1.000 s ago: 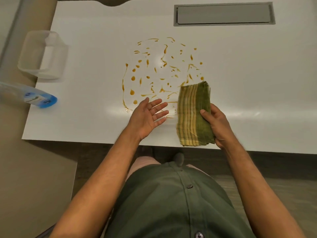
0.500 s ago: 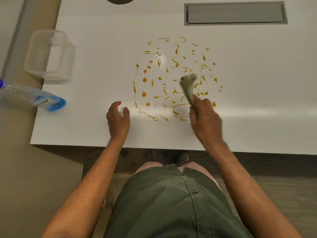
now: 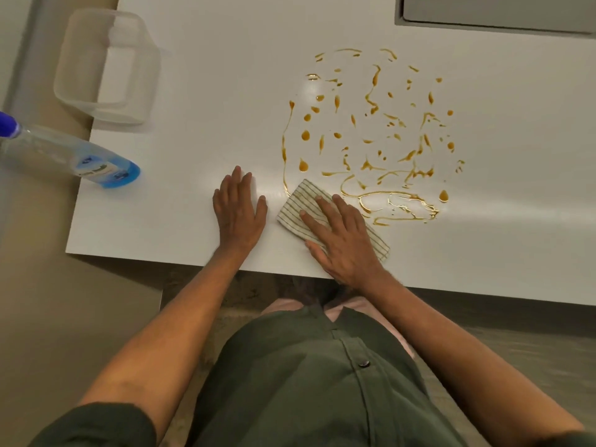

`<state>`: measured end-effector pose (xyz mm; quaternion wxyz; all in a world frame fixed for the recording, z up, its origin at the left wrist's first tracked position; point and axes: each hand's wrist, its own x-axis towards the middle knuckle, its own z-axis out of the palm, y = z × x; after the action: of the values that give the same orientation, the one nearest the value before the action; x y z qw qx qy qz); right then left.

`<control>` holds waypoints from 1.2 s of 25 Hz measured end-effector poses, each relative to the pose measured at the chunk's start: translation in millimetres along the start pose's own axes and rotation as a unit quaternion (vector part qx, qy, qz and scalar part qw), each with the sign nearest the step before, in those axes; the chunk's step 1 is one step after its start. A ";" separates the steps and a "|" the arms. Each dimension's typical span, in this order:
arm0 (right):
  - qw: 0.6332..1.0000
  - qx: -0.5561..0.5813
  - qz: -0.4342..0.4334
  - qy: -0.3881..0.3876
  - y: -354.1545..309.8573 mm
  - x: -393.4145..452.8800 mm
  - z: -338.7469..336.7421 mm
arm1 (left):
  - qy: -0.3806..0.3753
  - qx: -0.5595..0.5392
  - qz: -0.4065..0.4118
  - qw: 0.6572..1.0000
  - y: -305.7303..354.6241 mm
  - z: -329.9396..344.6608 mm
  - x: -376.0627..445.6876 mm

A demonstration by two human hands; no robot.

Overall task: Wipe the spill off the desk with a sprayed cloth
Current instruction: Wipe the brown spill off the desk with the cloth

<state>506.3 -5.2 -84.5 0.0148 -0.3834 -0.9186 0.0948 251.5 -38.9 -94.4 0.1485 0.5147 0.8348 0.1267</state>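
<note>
An amber spill (image 3: pixel 374 140) of drops and streaks covers the middle of the white desk (image 3: pixel 209 75). A folded striped cloth (image 3: pixel 298 206) lies flat on the desk at the spill's near left edge. My right hand (image 3: pixel 342 240) presses down on the cloth, fingers spread, and covers most of it. My left hand (image 3: pixel 238 212) rests palm-down on the bare desk just left of the cloth and holds nothing. A blue spray bottle (image 3: pixel 67 156) lies on its side at the desk's left edge.
A clear plastic container (image 3: pixel 106 66) stands at the far left of the desk. A grey recessed panel (image 3: pixel 496 11) sits at the far right. The desk's front edge runs just below my hands, with floor beneath it.
My right hand has laid the cloth flat and slid it left and nearer, to the spill's lower left edge. My left hand stays flat on the desk beside it.
</note>
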 end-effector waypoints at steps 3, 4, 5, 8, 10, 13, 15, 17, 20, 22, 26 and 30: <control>0.997 -0.019 -0.053 -0.059 6.3 10.3 18.1 | -0.009 0.036 0.007 0.999 -2.5 7.0 9.6; 0.995 -0.027 -0.063 -0.066 7.6 12.9 23.8 | -0.005 0.049 0.002 0.999 -3.9 9.8 11.1; 0.995 -0.031 -0.072 -0.067 9.5 15.3 27.7 | 0.000 0.061 -0.001 0.998 -4.8 12.6 11.3; 0.994 -0.021 -0.084 -0.059 11.6 19.8 31.4 | 0.016 0.074 0.001 0.997 -7.5 19.4 12.1; 0.995 -0.015 -0.084 -0.057 12.2 20.8 32.1 | 0.027 0.077 0.005 0.997 -9.7 21.8 12.3; 0.994 -0.014 -0.092 -0.056 11.2 32.9 27.7 | 0.036 0.086 0.010 0.996 -9.9 22.4 13.3; 0.995 -0.003 -0.092 -0.045 11.4 59.4 20.4 | 0.035 0.088 0.007 0.995 -9.0 21.8 12.5; 0.996 0.020 -0.080 -0.034 19.3 102.3 12.9 | 0.036 0.090 0.003 0.995 -8.7 22.1 12.8; 0.998 0.061 -0.023 -0.006 43.5 171.7 -0.5 | 0.044 0.093 0.002 0.995 -10.6 24.9 12.8; 0.995 0.092 0.031 0.026 54.5 195.9 -2.4 | 0.048 0.103 0.004 0.994 -11.5 27.3 12.2; 0.988 0.139 0.050 0.034 33.1 181.5 -5.0 | 0.049 0.104 0.002 0.993 -8.9 24.9 11.9; 0.988 0.153 -0.004 -0.007 -13.8 83.6 8.0 | 0.043 0.098 -0.003 0.994 -6.2 21.0 12.0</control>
<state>436.8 43.1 -93.6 0.0667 -0.3723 -0.8949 0.2370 249.2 -29.6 -117.5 0.0612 0.5183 0.8505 0.0659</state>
